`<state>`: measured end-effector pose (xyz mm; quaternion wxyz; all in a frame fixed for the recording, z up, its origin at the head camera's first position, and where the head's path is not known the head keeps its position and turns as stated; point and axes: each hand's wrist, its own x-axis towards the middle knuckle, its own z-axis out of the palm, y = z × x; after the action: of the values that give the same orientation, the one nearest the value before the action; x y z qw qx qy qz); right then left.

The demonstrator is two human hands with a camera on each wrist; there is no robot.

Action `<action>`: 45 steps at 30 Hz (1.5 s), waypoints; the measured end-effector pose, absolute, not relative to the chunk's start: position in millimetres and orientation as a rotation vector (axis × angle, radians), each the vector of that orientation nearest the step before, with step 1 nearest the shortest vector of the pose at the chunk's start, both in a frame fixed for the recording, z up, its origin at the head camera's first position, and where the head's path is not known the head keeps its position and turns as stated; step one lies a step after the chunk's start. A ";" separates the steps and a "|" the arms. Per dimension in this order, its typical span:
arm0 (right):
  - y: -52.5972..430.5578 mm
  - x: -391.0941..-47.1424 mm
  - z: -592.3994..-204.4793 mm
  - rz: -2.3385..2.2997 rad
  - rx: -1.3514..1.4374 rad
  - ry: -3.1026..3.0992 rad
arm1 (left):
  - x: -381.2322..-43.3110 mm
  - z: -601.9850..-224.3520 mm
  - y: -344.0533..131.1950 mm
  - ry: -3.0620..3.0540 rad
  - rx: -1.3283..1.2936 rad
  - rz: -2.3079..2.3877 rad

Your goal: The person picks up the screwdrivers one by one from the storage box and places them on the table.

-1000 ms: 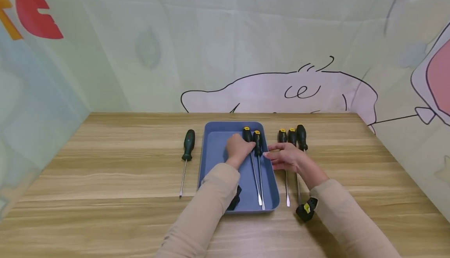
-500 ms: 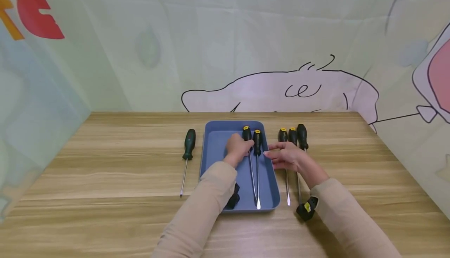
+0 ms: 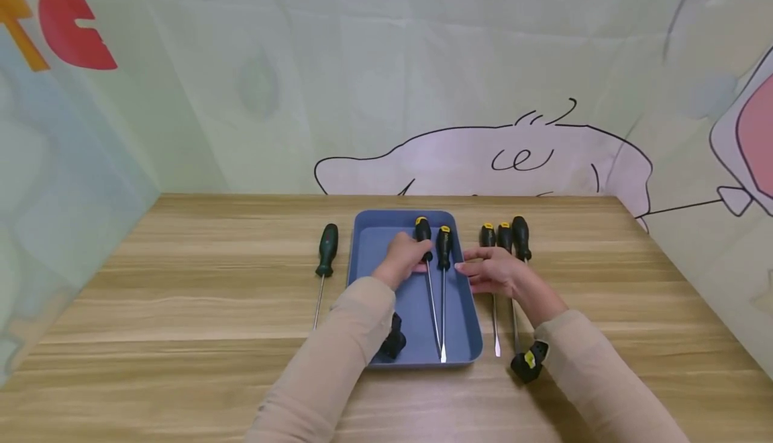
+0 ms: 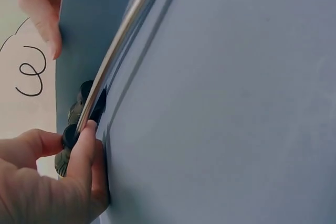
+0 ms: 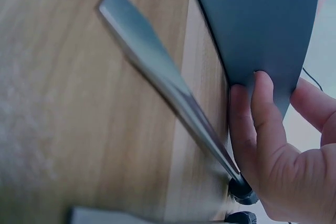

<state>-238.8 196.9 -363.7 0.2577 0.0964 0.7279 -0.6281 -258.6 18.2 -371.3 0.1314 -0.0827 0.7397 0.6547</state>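
Inside a blue tray (image 3: pixel 370 248), my left hand (image 3: pixel 403 258) pinches the black handle of a yellow-capped flat-head screwdriver (image 3: pixel 422 229) between thumb and fingers. Its long shaft (image 4: pixel 118 40) runs across the left wrist view. Just right of it lies a second yellow-capped screwdriver (image 3: pixel 443 245), the two blade tips nearly meeting at the tray's near end. On the tray's right side, my right hand (image 3: pixel 495 272) holds the wall. In the right wrist view its fingers (image 5: pixel 265 103) lie against the wall's outer face, and the thumb (image 5: pixel 312 103) passes over the rim.
Three dark-handled screwdrivers lie right of the tray, partly under my right hand: a yellow-capped one (image 3: pixel 487 235), another (image 3: pixel 504 237), and an all-black-handled one (image 3: pixel 521 235). Left of the tray is a dark green screwdriver (image 3: pixel 328 248). A printed cloth (image 3: pixel 362 94) hangs behind the table (image 3: pixel 211 282).
My left hand has shifted slightly left with the pinched screwdriver, widening the gap between the two handles. The second screwdriver's tip has swung left. My right hand stays at the tray wall.
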 end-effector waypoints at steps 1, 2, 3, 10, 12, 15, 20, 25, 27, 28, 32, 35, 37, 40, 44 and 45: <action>196.8 -238.9 -364.0 -1.702 0.265 1.976 | -258.6 -370.7 17.0 2.123 -0.242 1.908; 196.8 -238.9 -364.3 -1.700 0.266 1.978 | -258.8 -370.3 15.9 2.095 -0.248 1.913; 196.7 -238.9 -364.6 -1.700 0.267 1.979 | -259.0 -369.9 14.9 2.072 -0.250 1.918; 197.1 -238.8 -365.5 -1.707 0.264 1.976 | -262.3 -371.4 10.7 1.946 -0.258 1.961; 197.1 -238.7 -365.5 -1.705 0.262 1.978 | -263.4 -371.9 10.0 1.935 -0.258 1.954; 196.9 -238.3 -365.0 -1.696 0.262 1.987 | -263.7 -370.8 8.8 1.931 -0.254 1.930; 196.3 -237.6 -365.1 -1.699 0.263 1.987 | -263.1 -367.1 6.7 1.920 -0.250 1.895; 195.8 -237.7 -365.9 -1.711 0.254 1.969 | -263.2 -364.8 3.9 1.888 -0.253 1.894; 196.1 -237.9 -365.9 -1.710 0.254 1.967 | -263.3 -363.7 2.5 1.879 -0.249 1.893; 196.4 -238.1 -365.9 -1.708 0.256 1.967 | -263.3 -362.9 1.7 1.875 -0.247 1.894; 197.5 -238.8 -365.2 -1.686 0.264 1.987 | -262.8 -357.9 -1.2 1.855 -0.243 1.892; 197.6 -239.0 -365.0 -1.676 0.267 1.998 | -261.8 -353.5 -3.7 1.851 -0.248 1.883; 197.3 -238.8 -365.0 -1.678 0.263 1.994 | -261.2 -351.0 -5.5 1.847 -0.247 1.883; 197.1 -238.5 -365.1 -1.689 0.255 1.981 | -260.5 -348.3 -7.9 1.853 -0.241 1.883; 197.2 -238.7 -365.4 -1.696 0.250 1.973 | -259.8 -346.0 -10.4 1.859 -0.233 1.869; 197.2 -238.6 -365.4 -1.697 0.252 1.973 | -259.6 -345.4 -11.0 1.857 -0.231 1.865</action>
<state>-238.6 197.2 -365.4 0.2606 0.0930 0.7287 -0.6265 -259.6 -11.0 -345.4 0.2470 -0.0848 0.6811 0.6840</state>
